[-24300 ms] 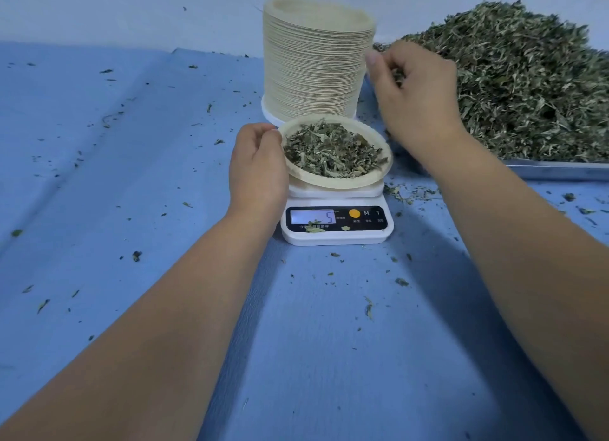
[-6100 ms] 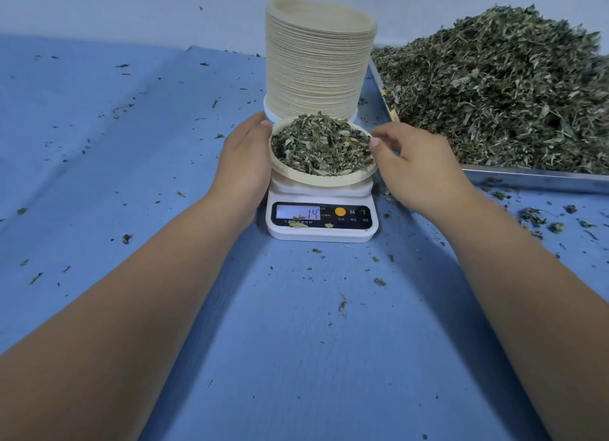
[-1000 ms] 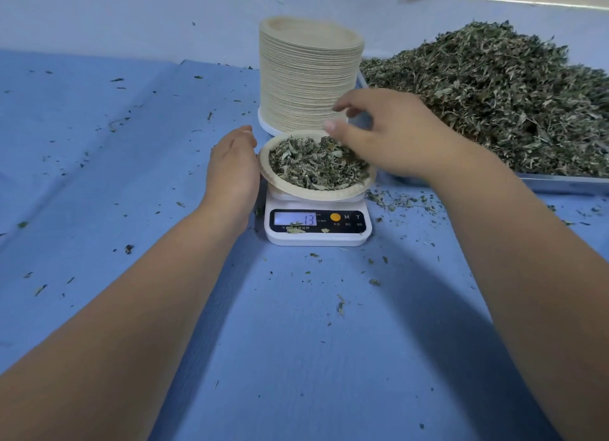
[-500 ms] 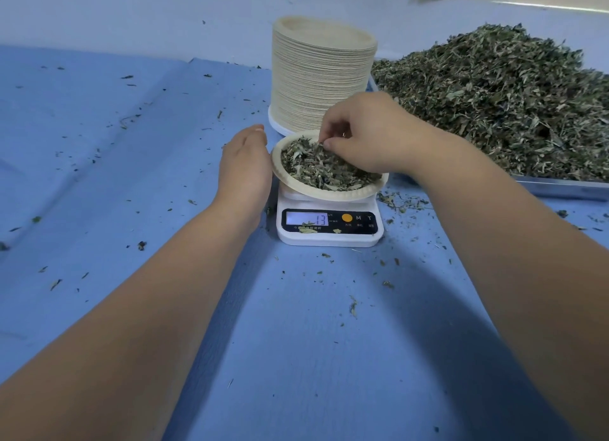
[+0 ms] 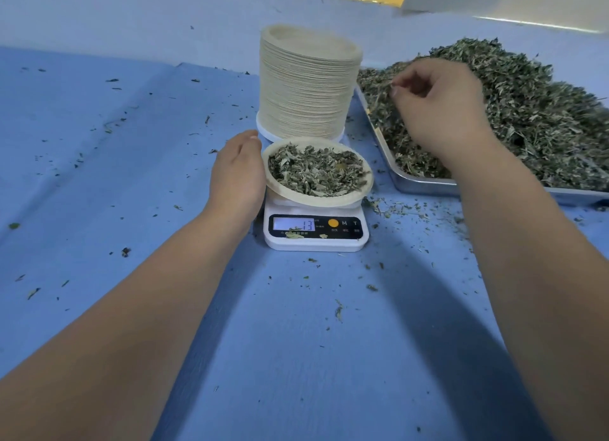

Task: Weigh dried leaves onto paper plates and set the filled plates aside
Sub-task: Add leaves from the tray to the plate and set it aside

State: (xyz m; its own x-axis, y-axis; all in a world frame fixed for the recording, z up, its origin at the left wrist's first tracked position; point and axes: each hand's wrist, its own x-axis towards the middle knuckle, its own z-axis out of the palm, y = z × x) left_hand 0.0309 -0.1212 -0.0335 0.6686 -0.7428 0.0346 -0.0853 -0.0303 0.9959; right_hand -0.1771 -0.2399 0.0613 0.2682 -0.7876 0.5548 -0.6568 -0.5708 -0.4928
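Note:
A paper plate [image 5: 329, 202] filled with dried leaves [image 5: 316, 171] sits on a small white scale [image 5: 316, 243] whose display reads 13. My left hand [image 5: 237, 173] lies against the plate's left rim with its fingers straight. My right hand [image 5: 441, 111] hovers over the big pile of dried leaves [image 5: 543, 121] in the metal tray [image 5: 425, 186]. Its fingers are curled, and thumb and fingertips pinch a small bit of leaf.
A tall stack of paper plates [image 5: 306, 88] stands right behind the scale, close to the tray's left edge. Loose leaf crumbs are scattered over the blue cloth [image 5: 131, 177], thickest between the scale and the tray.
My right hand has lifted off the plate on the scale and moved right and back, over the tray's pile. The left hand stays at the plate's rim. The reading stays at 13.

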